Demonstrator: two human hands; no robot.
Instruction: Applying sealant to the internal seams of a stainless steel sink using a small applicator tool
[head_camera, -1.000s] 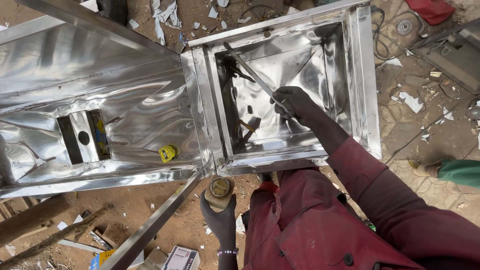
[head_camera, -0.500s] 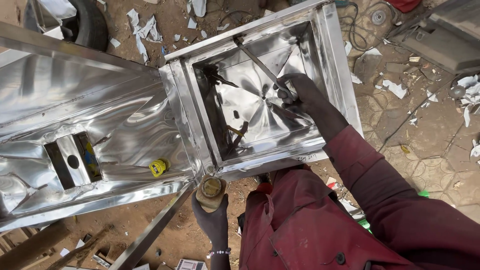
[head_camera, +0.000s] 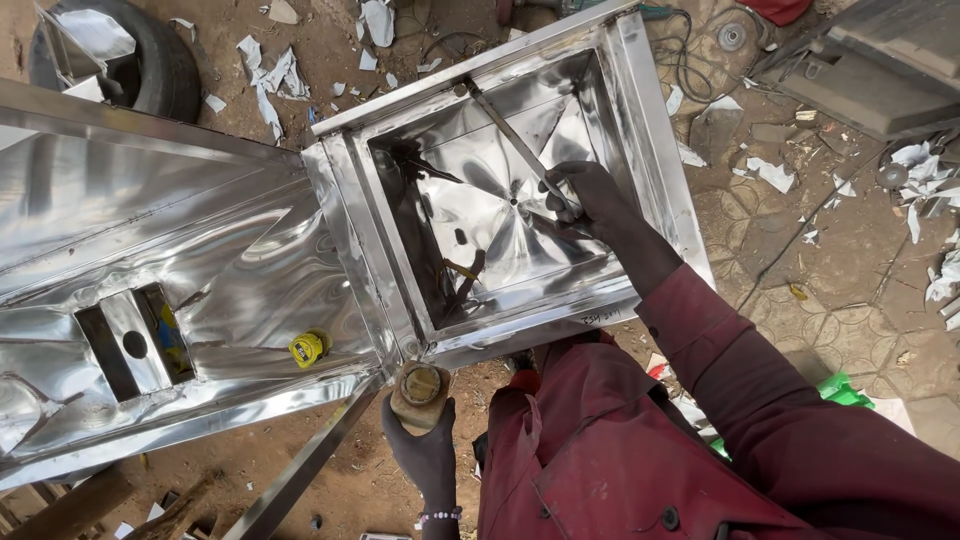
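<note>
A shiny stainless steel box (head_camera: 660, 180), open on top, stands before me with its door panel (head_camera: 180, 260) swung out to the left. My right hand (head_camera: 592, 200) reaches inside the box and grips a thin metal rod (head_camera: 505, 130) that runs diagonally to the upper left corner. My left hand (head_camera: 420, 440) is below the box's near left corner and holds a small brownish round container (head_camera: 420, 392) upright. My dark red sleeve covers the right arm.
A yellow tape measure (head_camera: 307, 348) lies on the door panel near a rectangular cut-out (head_camera: 130, 345). A tyre (head_camera: 150, 70) sits at top left. Paper scraps, cables and a grey metal case (head_camera: 880, 70) litter the dirt and paved ground.
The view has shifted so the box sits more to the centre. My right hand stays on the rod inside the box; my left hand still holds the container.
</note>
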